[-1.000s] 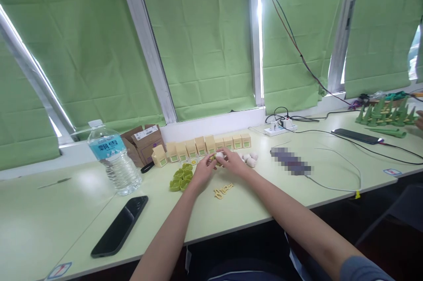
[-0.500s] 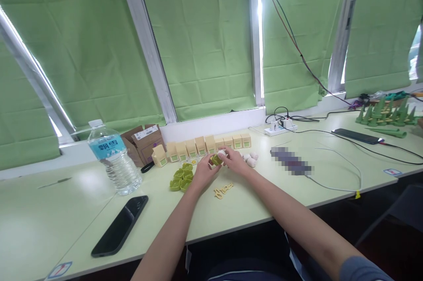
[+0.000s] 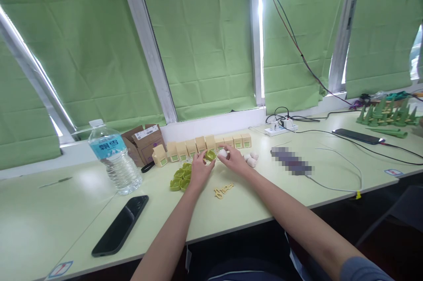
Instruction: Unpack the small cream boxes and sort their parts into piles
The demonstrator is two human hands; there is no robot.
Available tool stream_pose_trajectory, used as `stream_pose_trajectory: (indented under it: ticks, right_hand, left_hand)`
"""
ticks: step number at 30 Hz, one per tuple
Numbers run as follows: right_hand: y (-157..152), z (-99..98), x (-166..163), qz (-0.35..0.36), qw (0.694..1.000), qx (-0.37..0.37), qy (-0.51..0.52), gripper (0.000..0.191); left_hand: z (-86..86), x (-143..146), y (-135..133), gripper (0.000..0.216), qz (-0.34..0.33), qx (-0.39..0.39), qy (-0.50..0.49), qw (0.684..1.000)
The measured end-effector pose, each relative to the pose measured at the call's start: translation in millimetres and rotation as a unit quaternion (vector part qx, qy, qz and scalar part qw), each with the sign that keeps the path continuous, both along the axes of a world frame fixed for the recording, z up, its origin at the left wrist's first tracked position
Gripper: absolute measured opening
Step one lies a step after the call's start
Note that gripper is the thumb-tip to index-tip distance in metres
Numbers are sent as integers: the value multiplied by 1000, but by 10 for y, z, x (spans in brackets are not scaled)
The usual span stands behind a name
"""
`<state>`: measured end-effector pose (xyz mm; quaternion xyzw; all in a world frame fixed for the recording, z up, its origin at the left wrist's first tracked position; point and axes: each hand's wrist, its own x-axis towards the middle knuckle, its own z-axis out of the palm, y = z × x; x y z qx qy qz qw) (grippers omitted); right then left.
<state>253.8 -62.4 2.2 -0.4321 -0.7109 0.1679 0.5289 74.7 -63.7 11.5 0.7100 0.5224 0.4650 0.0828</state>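
small olive-green cup-shaped piece (image 3: 210, 155), glossy and hollow-looking, in the fingers of the left hand (image 3: 201, 170), small white rounded piece (image 3: 222, 153), matte and pale, in the fingers of the right hand (image 3: 235, 161), just beside the green one, a narrow gap between

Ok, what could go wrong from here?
1. The white piece is held only at the fingertips of the right hand, so it could slip and roll.
2. Small cartons stand close behind the left hand; a knock might topple some.
3. Loose yellow pieces lie between the arms; one could be swept aside.
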Motion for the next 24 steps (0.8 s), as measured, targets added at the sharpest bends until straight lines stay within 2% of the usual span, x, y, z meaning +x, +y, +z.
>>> stream_pose_trajectory:
  ticks: [4, 9, 15, 18, 21, 24]
  right_hand:
    - [8, -3, -2, 11, 999, 2, -34, 36]
    - [-30, 18, -25, 33, 997, -3, -71, 36]
    - [-84, 58, -3, 30, 994, -104, -17, 22]
    - [-79, 59, 9, 32, 996, -75, -20, 15]
    - [-59, 39, 2, 38, 998, -32, -39, 18]
    - [-31, 7, -5, 47, 997, -23, -58, 19]
  left_hand:
    - [4, -4, -1, 48, -1, 17, 15, 1000]
    - [11, 5, -7, 48, -26, 34, 34, 999]
    - [-7, 11, 1, 53, -32, 27, 56, 998]
    - [-19, 11, 5, 53, -56, 31, 58, 996]
    - [-35, 13, 10, 52, -81, 31, 60, 994]
    - [-61, 11, 21, 52, -107, 28, 70, 991]
